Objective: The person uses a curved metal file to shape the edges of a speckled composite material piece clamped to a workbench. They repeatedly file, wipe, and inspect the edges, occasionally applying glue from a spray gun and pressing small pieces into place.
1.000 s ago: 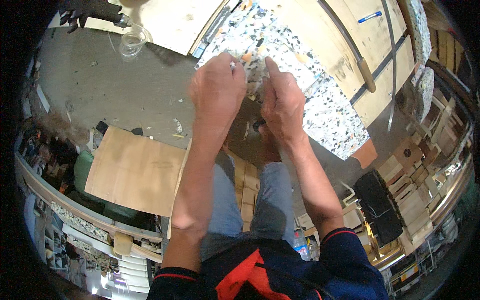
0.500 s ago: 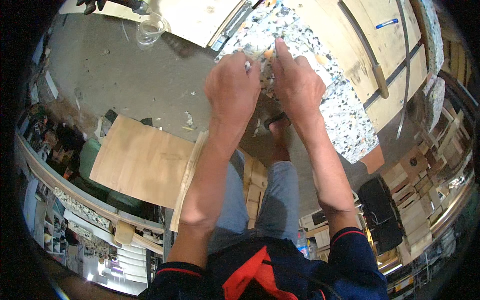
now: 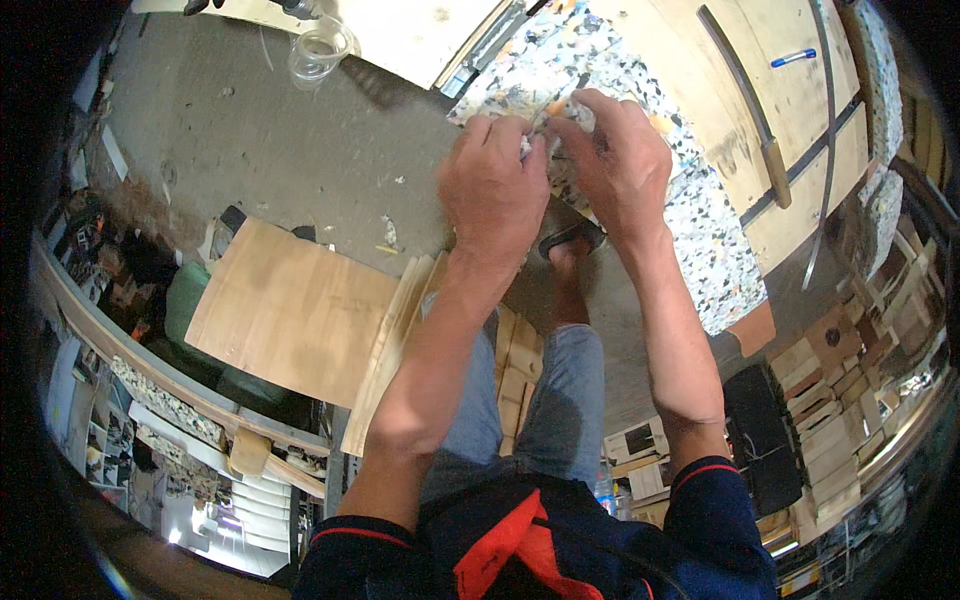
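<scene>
A slab of speckled rebonded foam, white with black, blue and orange flecks, lies on the bench in front of me. Both hands work at its left edge, close together. My left hand is closed, with a small whitish foam scrap showing between thumb and fingers. My right hand is bent in a pinch around a bit of foam at the slab's edge; its thumb and index finger sit near the left hand. Whether that bit is torn free or still joined to the slab cannot be made out.
Right of the foam, a wooden board carries a long blade-like tool with a wooden handle, a blue pen and a dark strap. A coiled clear hose hangs at upper left. A plywood panel stands left of my legs.
My right index finger, stretched out over the foam before, has curled into a pinch. The left hand stays closed. Hands and surroundings have shifted slightly rightward in the picture.
</scene>
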Tool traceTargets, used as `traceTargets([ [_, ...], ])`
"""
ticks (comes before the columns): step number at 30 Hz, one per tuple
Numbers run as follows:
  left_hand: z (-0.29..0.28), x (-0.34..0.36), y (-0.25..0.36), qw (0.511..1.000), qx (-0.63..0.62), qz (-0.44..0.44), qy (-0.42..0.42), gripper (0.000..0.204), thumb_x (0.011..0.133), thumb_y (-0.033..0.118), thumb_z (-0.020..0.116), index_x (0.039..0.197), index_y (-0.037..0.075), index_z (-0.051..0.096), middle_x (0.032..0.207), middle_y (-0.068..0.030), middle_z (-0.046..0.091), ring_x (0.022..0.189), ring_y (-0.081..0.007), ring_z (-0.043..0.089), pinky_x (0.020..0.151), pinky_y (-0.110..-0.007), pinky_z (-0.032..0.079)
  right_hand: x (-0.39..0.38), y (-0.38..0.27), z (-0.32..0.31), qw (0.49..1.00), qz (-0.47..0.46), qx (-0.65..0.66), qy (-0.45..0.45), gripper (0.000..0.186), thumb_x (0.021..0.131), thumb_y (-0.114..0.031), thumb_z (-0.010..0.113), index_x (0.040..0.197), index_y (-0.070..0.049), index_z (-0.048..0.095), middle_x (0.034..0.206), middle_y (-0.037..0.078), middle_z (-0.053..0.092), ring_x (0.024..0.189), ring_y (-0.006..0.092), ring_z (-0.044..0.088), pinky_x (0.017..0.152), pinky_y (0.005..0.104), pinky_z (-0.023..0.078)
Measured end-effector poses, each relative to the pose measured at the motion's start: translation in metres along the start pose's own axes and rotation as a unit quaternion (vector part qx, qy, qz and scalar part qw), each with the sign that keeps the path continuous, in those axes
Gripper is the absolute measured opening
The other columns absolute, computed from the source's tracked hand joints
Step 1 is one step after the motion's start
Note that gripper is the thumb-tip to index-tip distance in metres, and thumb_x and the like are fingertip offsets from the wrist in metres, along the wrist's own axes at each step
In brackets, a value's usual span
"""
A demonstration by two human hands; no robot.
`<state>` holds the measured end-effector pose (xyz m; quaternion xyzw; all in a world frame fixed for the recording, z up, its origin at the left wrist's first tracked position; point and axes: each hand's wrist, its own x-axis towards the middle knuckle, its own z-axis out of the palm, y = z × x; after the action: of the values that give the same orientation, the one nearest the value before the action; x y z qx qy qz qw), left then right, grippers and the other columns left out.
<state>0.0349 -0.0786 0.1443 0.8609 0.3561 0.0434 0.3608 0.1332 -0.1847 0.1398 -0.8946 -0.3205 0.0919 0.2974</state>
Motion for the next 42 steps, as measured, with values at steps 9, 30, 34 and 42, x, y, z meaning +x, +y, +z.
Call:
traceTargets([
  [9, -0.001, -0.002, -0.001, 0.999, -0.006, -0.026, -0.031, 0.015, 0.089, 0.011, 0.069, 0.101, 0.006, 0.062, 0.098, -0.0149, 0.062, 0.089, -0.0377, 0.065, 0.077, -0.049, 0.051, 0.0, 0.0, 0.008, 0.999, -0.011, -0.04, 0.017, 0.019, 0.083, -0.023, 0.081, 0.096, -0.013, 0.072, 0.081, 0.008, 0.059, 0.064, 0.0284, 0.064, 0.053, 0.0398, 0.051],
  [30, -0.003, -0.019, -0.028, 0.989, 0.021, 0.144, 0.027, 0.029, 0.089, 0.005, 0.074, 0.118, 0.009, 0.075, 0.085, -0.0086, 0.064, 0.073, -0.0198, 0.062, 0.065, -0.033, 0.051, -0.032, 0.018, -0.019, 0.992, -0.127, -0.011, 0.021, 0.032, 0.082, -0.008, 0.068, 0.114, -0.004, 0.069, 0.114, 0.012, 0.068, 0.105, 0.0331, 0.061, 0.089, 0.0456, 0.049],
  [34, 0.003, -0.02, -0.021, 0.994, 0.013, 0.103, 0.039, 0.027, 0.086, 0.005, 0.075, 0.113, 0.009, 0.073, 0.08, -0.0081, 0.058, 0.074, -0.0248, 0.061, 0.068, -0.038, 0.051, -0.023, 0.015, -0.002, 0.986, -0.165, -0.016, 0.032, 0.032, 0.079, -0.012, 0.069, 0.111, -0.006, 0.07, 0.111, 0.01, 0.067, 0.106, 0.0317, 0.058, 0.089, 0.0462, 0.046],
  [42, 0.002, -0.009, -0.014, 0.994, 0.01, 0.084, 0.063, 0.016, 0.086, 0.006, 0.075, 0.101, 0.005, 0.071, 0.087, -0.013, 0.063, 0.079, -0.0322, 0.065, 0.07, -0.042, 0.051, -0.02, 0.019, 0.003, 0.994, -0.05, 0.047, 0.082, 0.015, 0.083, -0.009, 0.072, 0.098, -0.011, 0.069, 0.091, 0.007, 0.061, 0.086, 0.0312, 0.055, 0.076, 0.0458, 0.044],
])
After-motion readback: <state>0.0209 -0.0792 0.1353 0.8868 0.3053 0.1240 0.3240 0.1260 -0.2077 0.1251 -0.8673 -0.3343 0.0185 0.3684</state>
